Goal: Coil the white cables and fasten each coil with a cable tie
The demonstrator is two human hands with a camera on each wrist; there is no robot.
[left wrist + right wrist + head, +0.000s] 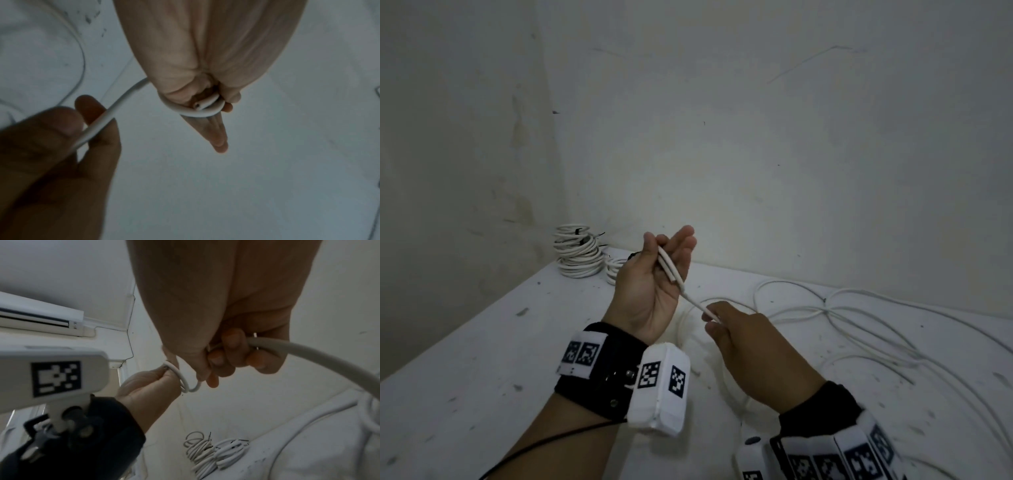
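Left hand (650, 284) raised palm-up above the table (482, 359), thumb clamping the cut end of the white cable (690, 298) against the fingers; the end is bent into one small loop across the palm, cut tip visible in the left wrist view (197, 105). Remaining fingers roughly straight, pointing up and away. Right hand (750, 346) lower and just to the right, fingers curled round the same cable, pinching it a short way down from the left hand; the stretch between the two hands is taut and straight. Behind the right hand the cable drops to the table and sprawls in loose loops (859, 329) over its right side. Finished coils (577, 253) stacked in the far left corner against the wall (756, 137), dark ties sticking out of them; a smaller coil (614, 269) just beside, partly hidden by the left hand. Marker-covered wrist bands on both arms. In the right wrist view, a wall air-conditioner unit (41, 316) is up high.
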